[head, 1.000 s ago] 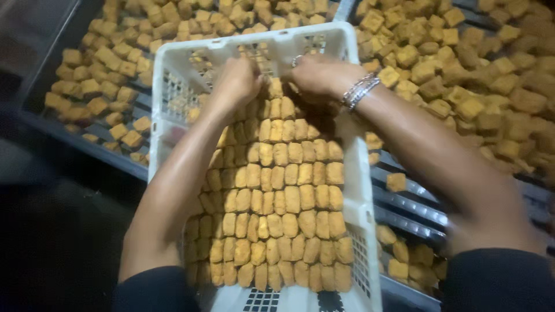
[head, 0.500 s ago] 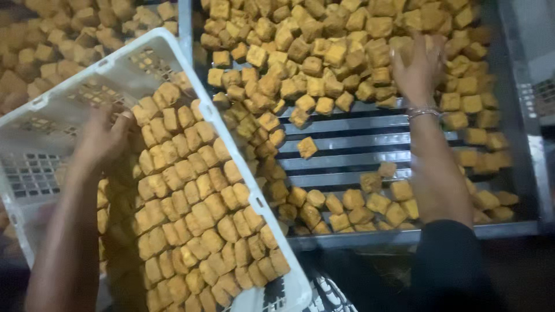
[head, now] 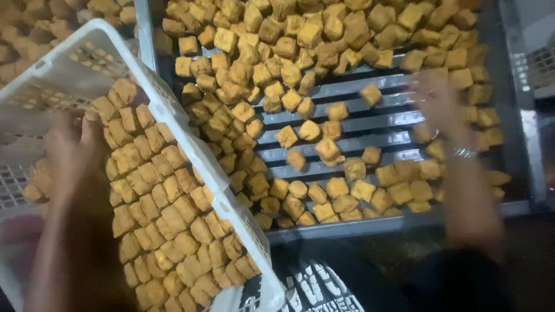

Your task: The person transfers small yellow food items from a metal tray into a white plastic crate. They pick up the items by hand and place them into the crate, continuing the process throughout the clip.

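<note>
Head view. Your left hand (head: pixel 72 153) lies inside the white perforated plastic crate (head: pixel 191 144), palm down, fingers spread flat on the packed fried tofu cubes (head: pixel 167 214). It pins the rows rather than gripping any one piece, so the hand is open. The cubes sit on edge in tight diagonal rows, which fits more per layer and keeps them from tipping. The crate is tilted w/ its rim overlapping the near-left corner of the slatted metal tray (head: pixel 370 225), so the reach from tray to crate is short.

Your right hand (head: pixel 442 110) hovers over the tray's right side among the loose tofu cubes (head: pixel 300 75), w/ a metal bracelet (head: pixel 462 153) at the wrist. It is motion-blurred; can't tell whether the fingers are open or closed on a piece. The loose cubes pile thick at the far end and thin out to bare slats (head: pixel 347 124) mid-tray. The two hands are well apart.
</note>
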